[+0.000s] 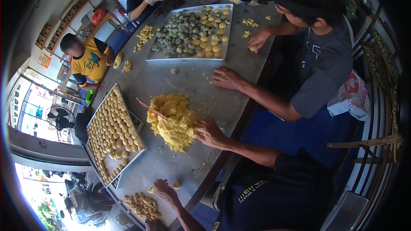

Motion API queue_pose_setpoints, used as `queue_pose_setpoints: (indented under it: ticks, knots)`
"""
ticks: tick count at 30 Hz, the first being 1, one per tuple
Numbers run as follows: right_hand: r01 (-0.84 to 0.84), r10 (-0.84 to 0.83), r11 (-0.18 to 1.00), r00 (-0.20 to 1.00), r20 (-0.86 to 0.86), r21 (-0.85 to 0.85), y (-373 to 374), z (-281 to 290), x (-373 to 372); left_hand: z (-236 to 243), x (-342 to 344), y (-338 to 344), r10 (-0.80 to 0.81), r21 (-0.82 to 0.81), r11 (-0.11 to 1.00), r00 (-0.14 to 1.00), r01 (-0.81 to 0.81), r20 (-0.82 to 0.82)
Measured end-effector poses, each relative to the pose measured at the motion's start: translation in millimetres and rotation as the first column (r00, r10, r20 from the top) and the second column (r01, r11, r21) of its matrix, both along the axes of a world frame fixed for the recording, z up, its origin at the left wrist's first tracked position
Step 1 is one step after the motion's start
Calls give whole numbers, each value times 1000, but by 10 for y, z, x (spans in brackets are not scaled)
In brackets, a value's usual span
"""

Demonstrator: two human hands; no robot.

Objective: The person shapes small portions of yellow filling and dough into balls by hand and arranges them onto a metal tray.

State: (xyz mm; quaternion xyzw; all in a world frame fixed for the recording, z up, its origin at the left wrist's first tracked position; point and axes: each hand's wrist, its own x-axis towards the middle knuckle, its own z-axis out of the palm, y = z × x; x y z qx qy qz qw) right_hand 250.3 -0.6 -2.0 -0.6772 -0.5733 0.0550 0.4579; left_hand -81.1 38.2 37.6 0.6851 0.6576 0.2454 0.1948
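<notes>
A large crumbly mound of yellow dough (171, 128) lies on the steel table (201, 167), with a reddish flat stick (154, 110) stuck in it. My right hand (208, 131) has its fingers curled into the mound's right edge, gripping some dough. Lower left, my left hand (167, 190) hovers or rests with loosely spread fingers beside a small lump (152, 189) and a round dough piece (177, 185); nothing shows in it. Close by are a heap of small brownish pieces (141, 205) and, at left, a tray of rows of pale balls (113, 132).
A co-worker in grey (321, 72) works at the right, one hand (227, 77) on the table above the mound. Another tray (188, 34) holds greenish and yellow balls. Two other people (87, 64) (141, 0) stand across the table. A fan (60, 115) stands at the far left.
</notes>
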Motion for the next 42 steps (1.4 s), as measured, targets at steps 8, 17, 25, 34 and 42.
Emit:
queue_pose_setpoints:
  ticks: [8, 17, 25, 34, 42]
  knots:
    - [148, -152, 988, 984, 98, 42, 26, -14, 8, -452, -78, 205, -86, 244, 949, 907, 201, -413]
    - [-95, 62, 983, 978, -200, -158, 125, 212, 213, -24, -105, -618, -244, 47, 968, 969, 246, -40]
    - [-98, 97, 992, 995, -10, -76, 116, 51, 183, -286, -353, -480, 76, 274, 960, 994, -52, -77]
    - [-14, 17, 999, 995, 98, -29, -201, 72, 0, -364, -324, -445, 159, 313, 940, 986, -138, -41]
    - [-27, 27, 999, 999, 19, 18, -162, 80, 18, -515, -406, -451, 383, 243, 860, 883, -448, 273]
